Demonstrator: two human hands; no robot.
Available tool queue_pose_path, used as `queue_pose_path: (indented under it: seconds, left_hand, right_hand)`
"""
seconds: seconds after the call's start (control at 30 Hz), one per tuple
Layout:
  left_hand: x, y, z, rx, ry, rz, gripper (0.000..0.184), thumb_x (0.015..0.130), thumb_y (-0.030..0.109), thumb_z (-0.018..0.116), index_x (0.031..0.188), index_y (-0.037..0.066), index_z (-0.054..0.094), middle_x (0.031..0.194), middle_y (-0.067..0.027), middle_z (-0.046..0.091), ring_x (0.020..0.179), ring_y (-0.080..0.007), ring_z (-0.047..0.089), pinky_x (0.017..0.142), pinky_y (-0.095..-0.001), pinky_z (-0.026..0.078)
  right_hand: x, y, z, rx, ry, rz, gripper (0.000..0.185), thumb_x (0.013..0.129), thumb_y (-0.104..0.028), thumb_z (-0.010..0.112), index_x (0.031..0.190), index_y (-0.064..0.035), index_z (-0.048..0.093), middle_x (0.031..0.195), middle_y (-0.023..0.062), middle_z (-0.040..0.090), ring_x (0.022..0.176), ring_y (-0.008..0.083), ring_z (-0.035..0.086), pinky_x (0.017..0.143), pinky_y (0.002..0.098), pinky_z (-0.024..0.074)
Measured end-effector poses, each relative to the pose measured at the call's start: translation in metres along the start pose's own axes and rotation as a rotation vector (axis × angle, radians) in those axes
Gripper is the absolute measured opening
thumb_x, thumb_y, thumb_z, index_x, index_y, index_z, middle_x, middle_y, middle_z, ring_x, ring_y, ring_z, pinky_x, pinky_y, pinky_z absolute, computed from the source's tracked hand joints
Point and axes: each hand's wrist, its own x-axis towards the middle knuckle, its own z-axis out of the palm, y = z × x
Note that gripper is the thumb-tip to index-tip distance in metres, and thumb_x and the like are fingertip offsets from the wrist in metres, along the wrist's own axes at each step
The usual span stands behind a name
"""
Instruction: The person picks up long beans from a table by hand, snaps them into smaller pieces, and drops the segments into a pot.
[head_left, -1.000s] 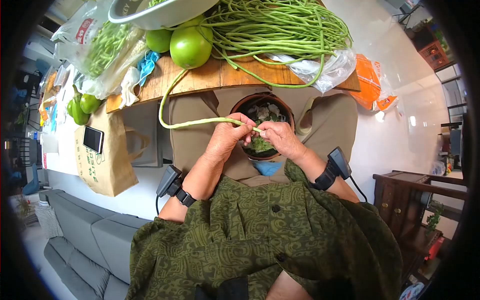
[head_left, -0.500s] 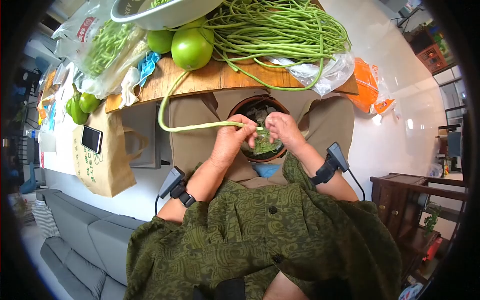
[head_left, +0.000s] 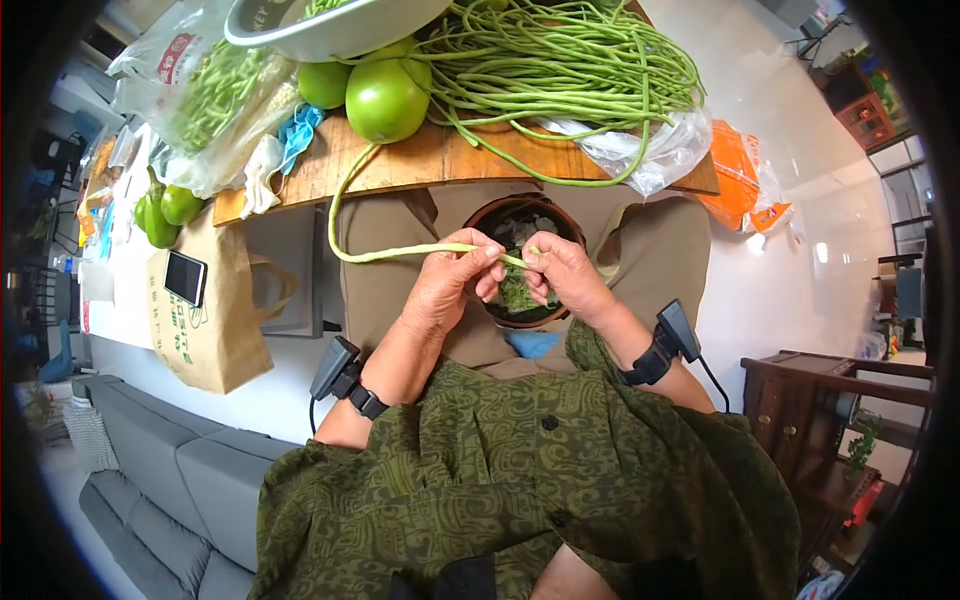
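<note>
bean direction: held stretch of the long bean [head_left: 400, 251] runs roughly left-right across the lap, near end pointing right into the right hand [head_left: 562, 272], dipping a bit toward the wearer at the tip.
bean axis: no single straight line tbh. from the hands it goes left, hooks round in a smooth bend, then runs up & away from the body. far end reaches the big green fruit [head_left: 388, 100], can't tell exactly where it stops.
bean looks: slim, smooth, pale yellowish green, kinda lighter than most of the bean pile [head_left: 570, 75].
bean spot: far part on the wooden table [head_left: 315, 160], middle hanging off the edge in front of the left trouser leg, near end above the pot [head_left: 480, 209] btwn the knees.
left hand: left hand [head_left: 455, 275] pinches the bean btwn thumb & fingers, short bit sticking out past them.
right hand: fingers curled, thumb pressed in, gripping that short end right next to the left.
pot stuff: leafy green scraps + some whitish bits, details too small to tell.
table stuff: pile partly on clear plastic [head_left: 665, 150], white basin [head_left: 340, 38] by the fruit.
</note>
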Motion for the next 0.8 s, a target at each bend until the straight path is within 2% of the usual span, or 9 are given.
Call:
queue_pose_path:
  seconds: [0.13,0.2,0.23,0.3,0.4,0.53,0.63,0.73,0.8]
  left_hand:
    - [0.001,-0.001,0.003,-0.008,0.019,-0.030,0.012,0.082,0.011,0.059,0.079,0.003,0.050,0.061,-0.0069,0.056,0.044,-0.0099,0.045,0.040,-0.0233,0.038]
    - [0.002,-0.006,0.001,0.015,0.031,-0.034,0.011,0.083,0.011,0.058,0.080,0.004,0.050,0.061,-0.0071,0.056,0.042,-0.0095,0.044,0.039,-0.0231,0.037]
    - [0.003,-0.008,0.001,0.037,0.042,-0.039,0.010,0.083,0.010,0.056,0.080,0.004,0.049,0.061,-0.0074,0.055,0.041,-0.0091,0.043,0.038,-0.0230,0.036]
    - [0.004,-0.007,0.003,0.089,0.046,-0.037,0.009,0.083,0.009,0.055,0.079,0.004,0.048,0.061,-0.0069,0.055,0.042,-0.0089,0.044,0.038,-0.0218,0.036]
    - [0.003,-0.006,0.007,0.209,0.059,-0.029,0.008,0.083,0.007,0.053,0.077,0.004,0.048,0.060,-0.0056,0.055,0.042,-0.0081,0.045,0.038,-0.0199,0.036]
    - [0.003,-0.009,0.006,0.467,0.056,0.026,0.011,0.083,0.011,0.056,0.078,0.005,0.049,0.060,-0.0046,0.055,0.041,-0.0060,0.044,0.038,-0.0194,0.036]
    - [0.003,-0.013,0.002,0.367,0.013,0.004,0.012,0.084,0.011,0.057,0.077,0.005,0.049,0.059,-0.0035,0.054,0.042,-0.0060,0.044,0.037,-0.0196,0.035]
    - [0.004,-0.014,0.002,0.362,0.019,-0.035,0.012,0.084,0.011,0.057,0.078,0.005,0.049,0.058,-0.0024,0.053,0.043,-0.0065,0.044,0.037,-0.0198,0.034]
    - [0.005,-0.016,0.003,0.439,0.032,-0.013,0.012,0.084,0.010,0.057,0.076,0.004,0.049,0.058,-0.0019,0.053,0.045,-0.0061,0.044,0.038,-0.0200,0.034]
  right_hand:
    - [-0.004,-0.006,0.014,-0.299,0.134,-0.007,0.007,0.087,-0.010,0.048,0.083,-0.0043,0.047,0.064,0.0020,0.051,0.052,0.0089,0.049,0.046,0.0234,0.0411]
    - [-0.004,-0.006,0.017,-0.717,0.100,-0.313,0.003,0.084,-0.007,0.049,0.084,-0.0043,0.048,0.065,0.0094,0.054,0.053,0.0203,0.055,0.049,0.0304,0.0446]
    - [-0.004,-0.004,0.017,-0.718,0.101,-0.314,0.003,0.084,-0.007,0.049,0.084,-0.0043,0.048,0.065,0.0094,0.054,0.053,0.0203,0.055,0.049,0.0304,0.0446]
    - [-0.003,0.001,0.018,-0.887,0.173,-0.414,0.006,0.082,-0.007,0.050,0.085,-0.0034,0.046,0.066,0.0160,0.053,0.059,0.0319,0.056,0.053,0.0375,0.0455]
    - [-0.004,0.002,0.018,-1.115,0.166,-0.485,0.009,0.081,-0.007,0.050,0.084,-0.0026,0.043,0.064,0.0168,0.053,0.062,0.0354,0.056,0.053,0.0404,0.0443]
    - [-0.004,0.006,0.017,-1.204,0.170,-0.483,0.012,0.081,-0.009,0.051,0.083,-0.0026,0.041,0.062,0.0163,0.053,0.061,0.0348,0.056,0.052,0.0414,0.0436]
    - [-0.003,0.007,0.015,-1.146,0.100,-0.455,0.012,0.081,-0.010,0.052,0.080,-0.0033,0.041,0.061,0.0165,0.053,0.060,0.0349,0.056,0.051,0.0419,0.0436]
    - [-0.003,0.012,0.013,-1.162,0.163,-0.419,0.013,0.079,-0.011,0.053,0.077,-0.0033,0.043,0.061,0.0169,0.053,0.060,0.0356,0.056,0.052,0.0425,0.0436]
    - [-0.003,0.014,0.020,-1.301,0.232,-0.391,0.012,0.078,-0.010,0.053,0.075,-0.0025,0.044,0.060,0.0178,0.052,0.060,0.0367,0.055,0.052,0.0435,0.0435]
